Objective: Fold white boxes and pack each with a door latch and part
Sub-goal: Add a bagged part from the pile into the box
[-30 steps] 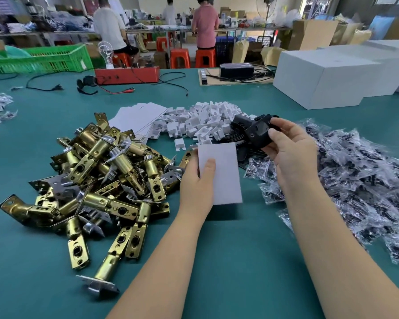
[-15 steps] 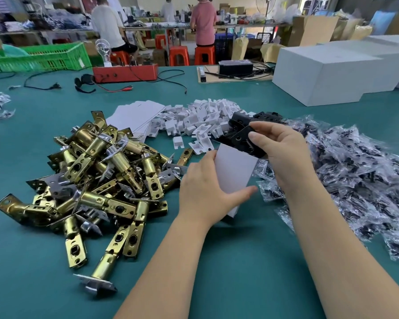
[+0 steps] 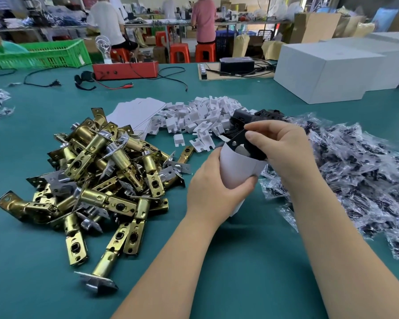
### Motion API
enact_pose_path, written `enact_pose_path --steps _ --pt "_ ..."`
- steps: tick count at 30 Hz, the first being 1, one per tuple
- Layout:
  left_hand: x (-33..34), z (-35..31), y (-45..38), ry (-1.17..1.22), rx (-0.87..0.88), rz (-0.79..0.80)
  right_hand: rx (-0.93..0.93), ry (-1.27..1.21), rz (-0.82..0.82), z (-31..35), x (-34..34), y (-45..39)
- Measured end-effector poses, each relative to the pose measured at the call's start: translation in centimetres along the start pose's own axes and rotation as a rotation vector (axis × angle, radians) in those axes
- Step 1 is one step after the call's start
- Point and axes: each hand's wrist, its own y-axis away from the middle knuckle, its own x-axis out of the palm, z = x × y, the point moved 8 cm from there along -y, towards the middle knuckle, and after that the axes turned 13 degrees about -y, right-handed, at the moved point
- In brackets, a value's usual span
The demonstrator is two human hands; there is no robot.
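My left hand (image 3: 214, 187) grips a white box blank (image 3: 237, 168) that is bent open into a sleeve, raised just above the green table (image 3: 240, 272). My right hand (image 3: 283, 148) pinches a flat black part (image 3: 242, 143) at the sleeve's open top end. A heap of brass door latches (image 3: 97, 176) lies to the left of my hands. Flat white box blanks (image 3: 136, 113) are stacked behind the heap.
A pile of small white plastic pieces (image 3: 200, 118) and more black parts (image 3: 260, 115) sit behind my hands. Clear bags of dark parts (image 3: 355, 171) cover the right side. Large white cartons (image 3: 327, 70), a red device (image 3: 124, 70) and a green crate (image 3: 37, 54) stand at the back.
My left hand lifted the flat blank off the table and bent it open into a sleeve. My right hand brought the black part down to the sleeve's top opening.
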Motion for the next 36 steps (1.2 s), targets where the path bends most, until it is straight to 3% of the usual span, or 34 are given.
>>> enact_pose_path --steps 4,6,11,14,17,20,22,25,28,30,32,36 --pt "0.5 -0.1 0.1 -0.009 0.026 0.011 -0.005 0.221 0.189 0.2 1.0 0.3" --pt "0.6 0.2 0.0 0.019 0.002 0.007 -0.001 0.208 0.243 0.2 1.3 0.5" --pt "0.3 1.2 -0.2 0.146 -0.068 0.007 -0.102 0.115 0.009 0.8 -0.5 0.0" --pt "0.1 1.7 -0.8 0.284 -0.091 0.120 -0.018 0.212 -0.083 0.0 -2.3 -0.5" --pt "0.0 2.4 -1.1 0.481 -0.116 0.189 0.042 0.157 0.125 -0.1 -1.7 -0.2" --pt "-1.0 2.1 -0.8 0.440 -0.058 0.002 0.020 0.065 0.403 0.5 1.2 1.1" --pt "-1.3 1.8 -0.6 0.450 -0.028 -0.125 -0.099 0.256 0.468 0.5 2.9 1.6" --pt "-0.7 2.5 -1.1 0.546 -0.081 -0.088 -0.223 0.506 0.500 -0.3 5.0 2.2" --pt "-0.5 3.0 -1.7 0.580 -0.096 -0.053 -0.305 0.516 0.406 -0.2 5.0 2.1" --pt "-0.6 3.4 -1.7 0.533 -0.139 -0.084 -0.340 0.453 0.222 0.3 3.3 1.2" --pt "-0.8 3.8 -1.4 0.502 -0.184 -0.136 -0.261 0.483 0.067 -0.4 1.0 -0.1" --pt "-0.7 3.8 -1.2 0.651 -0.200 -0.138 -0.018 1.009 0.040 -4.0 -2.0 -2.0"
